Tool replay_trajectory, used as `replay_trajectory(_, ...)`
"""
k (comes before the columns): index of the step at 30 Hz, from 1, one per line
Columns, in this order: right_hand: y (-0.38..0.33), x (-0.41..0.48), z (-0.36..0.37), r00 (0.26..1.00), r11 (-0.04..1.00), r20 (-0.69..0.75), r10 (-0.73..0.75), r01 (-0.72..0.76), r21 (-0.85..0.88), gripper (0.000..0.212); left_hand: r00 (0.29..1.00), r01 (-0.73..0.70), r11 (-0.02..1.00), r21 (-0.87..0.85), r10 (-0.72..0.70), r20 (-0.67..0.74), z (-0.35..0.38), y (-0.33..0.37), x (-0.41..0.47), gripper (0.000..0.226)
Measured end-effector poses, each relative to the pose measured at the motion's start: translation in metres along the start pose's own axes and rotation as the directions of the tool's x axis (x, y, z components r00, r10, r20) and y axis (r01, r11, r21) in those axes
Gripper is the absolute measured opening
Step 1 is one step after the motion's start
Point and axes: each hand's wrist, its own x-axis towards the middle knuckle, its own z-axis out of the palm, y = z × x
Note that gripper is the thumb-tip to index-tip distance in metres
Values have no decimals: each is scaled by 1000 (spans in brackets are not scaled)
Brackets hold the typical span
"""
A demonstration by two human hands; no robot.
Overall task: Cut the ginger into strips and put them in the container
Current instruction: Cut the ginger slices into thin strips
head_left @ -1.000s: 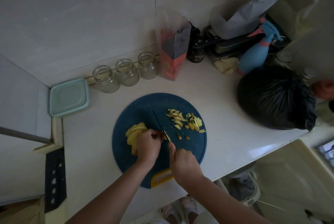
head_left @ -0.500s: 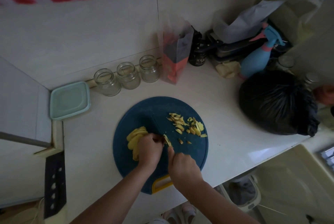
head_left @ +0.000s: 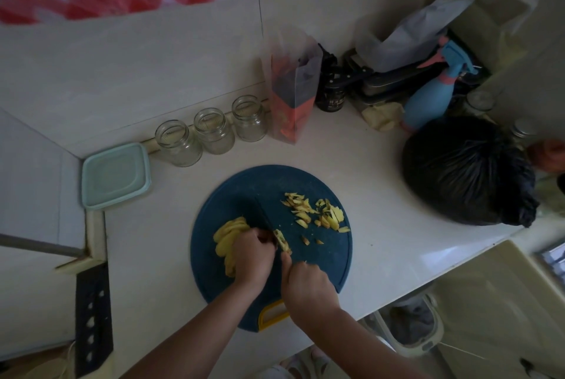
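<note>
Camera tilted up since; knife [head_left: 265,217] blade lengthwise away from right hand [head_left: 308,285].

Three glass jars [head_left: 211,131], one cutting board [head_left: 244,192], two hands [head_left: 253,259].

Location: a home kitchen. Indicators: pale countertop [head_left: 382,195] set against a tiled wall [head_left: 153,73], round blue cutting board [head_left: 244,192] carrying sliced ginger [head_left: 315,213], three empty glass jars [head_left: 214,131], and a spray bottle [head_left: 428,100].
</note>
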Motion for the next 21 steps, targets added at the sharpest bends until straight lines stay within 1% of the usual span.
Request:
replay_trajectory(9, -1, 7, 2, 998, 997, -9, 63, -64, -43, 55, 1000, 0, 1000, 28, 0, -6, 0, 0, 2, 13)
replay_trajectory(12, -5, 12, 2, 999, 999, -26, 41, -42, -22, 59, 1000, 2, 1000, 15, -2, -6, 0, 1, 2, 12)
replay_trajectory(14, -8, 18, -1, 999, 999, -37, 32, -31, 33, 62, 1000, -4, 1000, -1, 4, -3, 0, 0, 1, 11)
replay_trajectory(18, 6, 23, -15, 996, 957, -20, 87, -78, 281, 54, 1000, -20, 997, -77, 21, 6, -1, -4, 2, 9)
replay_trajectory(21, 15, 16, -22, 997, 947, 21, 75, -78, 313, 55, 999, 5, 993, -117, -1, 33, -1, -4, 3, 9)
